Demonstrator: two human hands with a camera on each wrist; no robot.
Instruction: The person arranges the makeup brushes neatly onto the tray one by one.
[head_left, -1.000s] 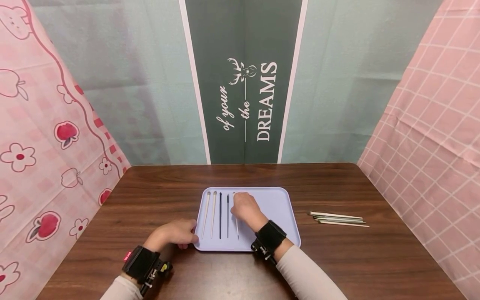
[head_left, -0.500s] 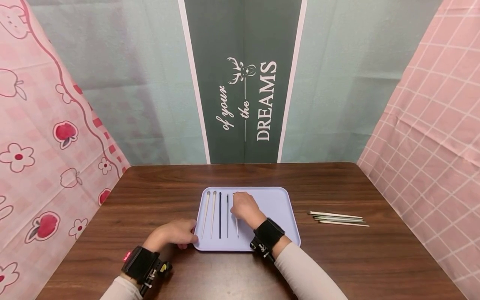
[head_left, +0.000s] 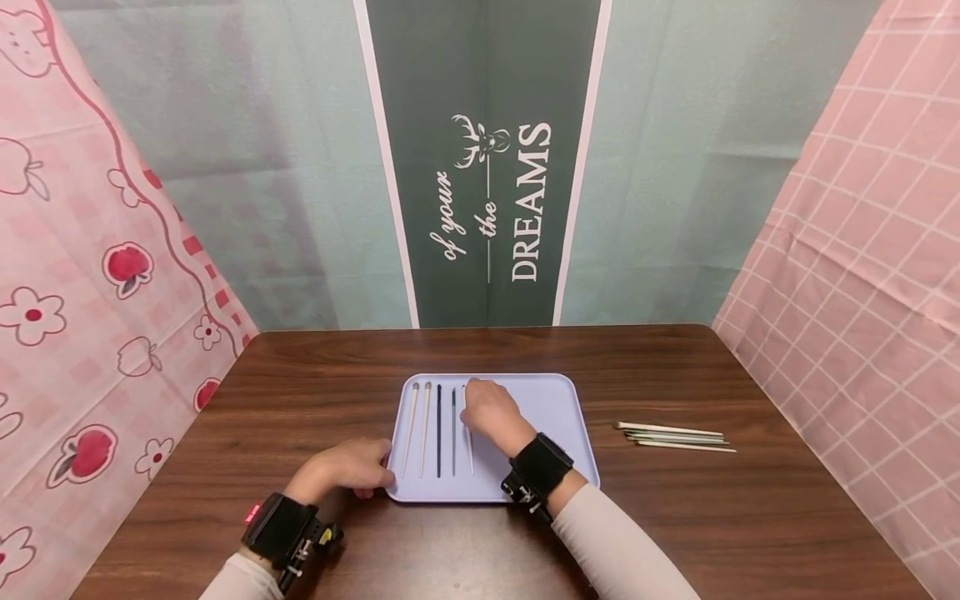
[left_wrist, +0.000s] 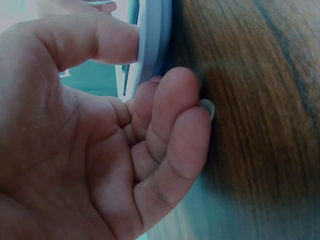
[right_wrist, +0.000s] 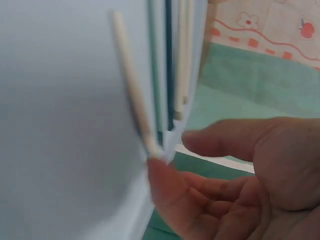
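My left hand (head_left: pixel 354 465) grips the near left corner of the lavender tray (head_left: pixel 543 408). In the left wrist view its thumb (left_wrist: pixel 115 44) presses the rim while the other fingers curl at the outer edge. Over the tray is my right hand (head_left: pixel 491 410), beside a slim pale-handled brush (head_left: pixel 470 454). The right wrist view shows the index fingertip (right_wrist: pixel 162 177) against that brush's far end, the thumb held apart. Left of it lie a grey brush (head_left: pixel 453 442), a dark brush (head_left: pixel 439 433) and two pale brushes (head_left: pixel 426 433), side by side.
A loose bundle of several thin brushes (head_left: pixel 675 437) lies on the brown wooden table (head_left: pixel 675 517) right of the tray. Pink cloth (head_left: pixel 847 208) hangs at both sides, with a green printed curtain (head_left: pixel 487 50) behind. Each wrist wears a black camera strap (head_left: pixel 542 467).
The right hand shifts slightly left and away, and the pale brush beneath it sits a little nearer the grey one. The left hand stays on the tray corner.
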